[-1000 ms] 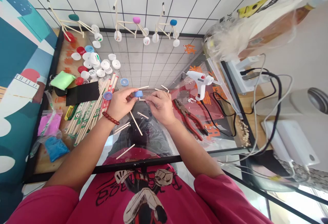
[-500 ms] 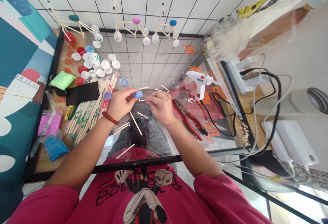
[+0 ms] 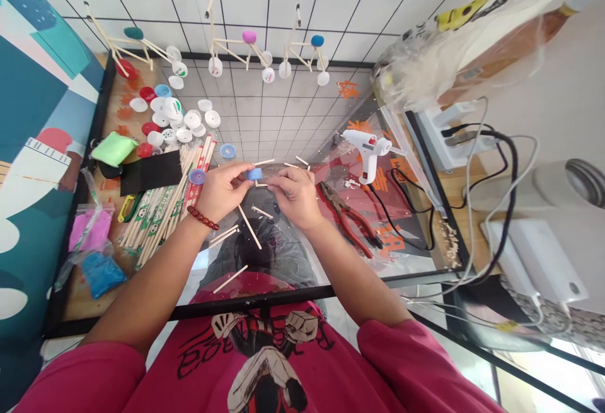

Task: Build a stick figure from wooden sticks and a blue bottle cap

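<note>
Both hands [image 3: 222, 192] [image 3: 295, 197] pinch blue cap [image 3: 255, 174].

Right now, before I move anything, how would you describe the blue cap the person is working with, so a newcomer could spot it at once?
From the clear tabletop, go to the left hand and right hand above it. The blue bottle cap sits between them, at the left hand's fingertips. Unlike the blue cap just left of that hand, it is held up, not lying loose.
</note>
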Available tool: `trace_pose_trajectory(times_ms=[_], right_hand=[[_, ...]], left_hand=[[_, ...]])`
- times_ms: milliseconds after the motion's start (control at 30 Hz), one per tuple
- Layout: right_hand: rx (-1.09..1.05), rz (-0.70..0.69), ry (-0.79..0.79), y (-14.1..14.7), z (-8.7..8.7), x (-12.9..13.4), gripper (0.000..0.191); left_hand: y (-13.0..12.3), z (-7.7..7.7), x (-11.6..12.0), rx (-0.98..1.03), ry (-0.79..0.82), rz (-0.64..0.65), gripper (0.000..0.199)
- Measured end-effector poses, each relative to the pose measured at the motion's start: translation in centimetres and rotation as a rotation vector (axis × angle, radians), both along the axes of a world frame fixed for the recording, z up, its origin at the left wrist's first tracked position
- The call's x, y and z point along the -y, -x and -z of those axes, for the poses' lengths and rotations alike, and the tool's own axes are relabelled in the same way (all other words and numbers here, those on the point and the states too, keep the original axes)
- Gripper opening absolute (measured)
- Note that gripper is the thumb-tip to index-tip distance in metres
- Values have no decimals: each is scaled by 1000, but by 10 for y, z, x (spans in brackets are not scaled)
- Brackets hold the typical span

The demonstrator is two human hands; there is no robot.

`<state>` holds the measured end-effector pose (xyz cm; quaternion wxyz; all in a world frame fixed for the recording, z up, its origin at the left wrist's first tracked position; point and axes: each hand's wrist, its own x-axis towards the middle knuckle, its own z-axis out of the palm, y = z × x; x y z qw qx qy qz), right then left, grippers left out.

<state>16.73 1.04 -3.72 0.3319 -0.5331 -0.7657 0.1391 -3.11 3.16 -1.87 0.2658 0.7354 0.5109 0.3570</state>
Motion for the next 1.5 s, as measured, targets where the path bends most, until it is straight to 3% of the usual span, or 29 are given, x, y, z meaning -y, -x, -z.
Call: trace_pose_trajectory(times_ms=[700, 933, 1500], right_hand=[[12, 10, 13, 1, 0, 2, 12], [12, 38, 84, 0, -9, 5, 26], [50, 102, 110, 1, -8, 6, 17]], left_hand=[[0, 0, 1, 10, -45, 27, 26], [0, 1, 0, 0, -70, 30, 27], [1, 1, 0, -22, -65, 37, 29]])
